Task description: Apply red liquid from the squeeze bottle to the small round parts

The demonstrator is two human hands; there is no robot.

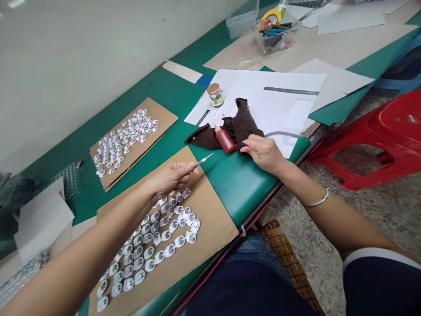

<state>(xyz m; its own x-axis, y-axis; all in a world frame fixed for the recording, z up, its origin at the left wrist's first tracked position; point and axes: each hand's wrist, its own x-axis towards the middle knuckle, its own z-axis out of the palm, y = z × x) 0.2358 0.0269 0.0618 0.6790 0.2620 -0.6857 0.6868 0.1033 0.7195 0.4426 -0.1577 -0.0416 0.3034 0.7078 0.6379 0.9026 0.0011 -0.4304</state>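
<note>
My left hand [177, 176] is closed round a slim metal tool with a pointed tip [204, 159], perhaps a scalpel or tweezers; its kind is unclear. Below it, rows of small round pieces on white tabs [148, 252] lie on a cardboard sheet [213, 228]. My right hand [263, 151] pinches the near edge of a dark brown cloth [245, 125], which lies crumpled on the table. Against the cloth rests a red squeeze bottle [225, 139] with a thin nozzle, just left of my right hand. Behind the cloth, a small glass jar [215, 95] stands on white paper [276, 105].
Another cardboard piece [164, 115] at the left holds more tabbed pieces [126, 136]. A clear box [276, 41] with pens and yellow tape stands at the back. A red stool [378, 136] is at the right, beside the green table [243, 184].
</note>
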